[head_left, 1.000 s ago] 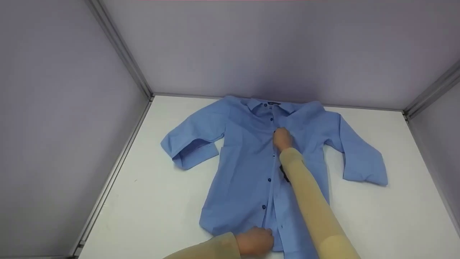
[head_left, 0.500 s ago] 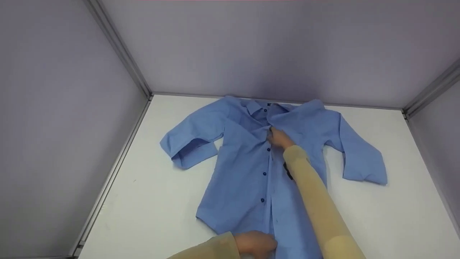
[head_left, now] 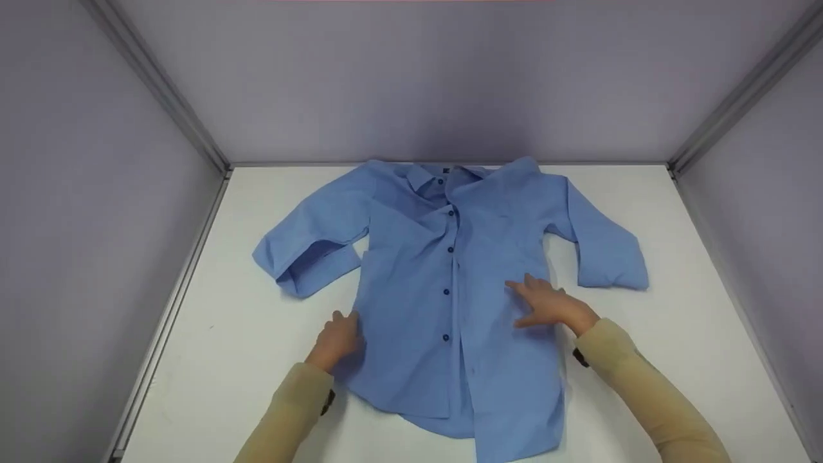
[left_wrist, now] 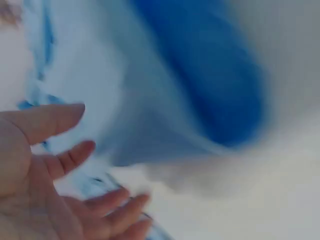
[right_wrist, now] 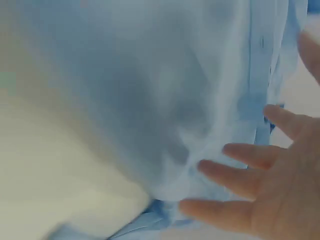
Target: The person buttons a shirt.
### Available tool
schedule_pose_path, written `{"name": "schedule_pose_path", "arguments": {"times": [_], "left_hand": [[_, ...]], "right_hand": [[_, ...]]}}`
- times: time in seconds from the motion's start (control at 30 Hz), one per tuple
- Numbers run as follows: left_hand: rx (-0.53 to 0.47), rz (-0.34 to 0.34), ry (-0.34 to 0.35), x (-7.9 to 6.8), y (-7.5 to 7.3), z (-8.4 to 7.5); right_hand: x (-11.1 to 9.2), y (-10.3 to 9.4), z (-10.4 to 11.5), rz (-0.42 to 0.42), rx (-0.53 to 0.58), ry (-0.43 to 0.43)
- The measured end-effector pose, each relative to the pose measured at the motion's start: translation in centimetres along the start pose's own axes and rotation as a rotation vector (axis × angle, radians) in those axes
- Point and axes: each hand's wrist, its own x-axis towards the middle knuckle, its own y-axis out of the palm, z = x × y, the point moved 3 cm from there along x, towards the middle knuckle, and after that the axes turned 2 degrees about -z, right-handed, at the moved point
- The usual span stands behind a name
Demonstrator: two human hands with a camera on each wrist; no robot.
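Grey back wall seen at the far side, white table in front of it. Blue shirt laid front up mid-table, collar toward the wall, hem at the near side. Front is left parted at the near end, right panel reaching nearer than the left. Left shirt sleeve is bent, its cuff gaping; right shirt sleeve angled out to the right. Tan sleeves worn on both arms. Right hand held over the right panel: fingers spread wide, nothing gripped. Left hand placed at the shirt's left edge: thumb and fingers apart, slightly bent, nothing pinched. Whether cloth is touched by either can't be told. 5 dark buttons visible down the front; small dark label seen inside the neck.
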Motion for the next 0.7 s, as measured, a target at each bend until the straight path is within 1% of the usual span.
{"name": "schedule_pose_path", "arguments": {"times": [0.07, 0.13, 0.2, 0.3, 0.4, 0.47, 0.57, 0.63, 0.7], "left_hand": [[-0.103, 0.069, 0.023, 0.0, 0.2, 0.9], [-0.193, 0.134, 0.059, 0.0, 0.6, 1.3], [-0.228, 0.167, 0.094, -0.2, 1.1, 1.3], [-0.241, 0.2, 0.089, -0.5, 1.5, 1.7], [-0.246, 0.194, 0.102, -0.5, 1.7, 1.5], [-0.256, 0.2, 0.119, -0.6, 2.0, 1.3], [-0.278, 0.217, 0.152, -1.1, 2.7, 1.3], [-0.321, 0.217, 0.146, -1.6, 3.1, 1.6], [-0.394, 0.197, 0.108, -2.0, 3.3, 2.1]], "right_hand": [[-1.9, 1.7, -0.2, 0.022, -0.046, 0.027], [-3.0, 3.3, -0.5, 0.032, -0.078, 0.046], [-3.5, 4.6, -1.0, 0.015, -0.119, 0.043], [-2.5, 5.2, -1.8, -0.034, -0.176, 0.02], [-1.4, 4.8, -2.8, -0.091, -0.204, 0.002], [-1.1, 4.5, -3.3, -0.113, -0.195, 0.002], [-1.7, 4.8, -3.7, -0.149, -0.149, 0.027], [-2.7, 5.3, -3.8, -0.189, -0.086, 0.064], [-4.0, 5.8, -4.0, -0.241, 0.011, 0.106]]}}
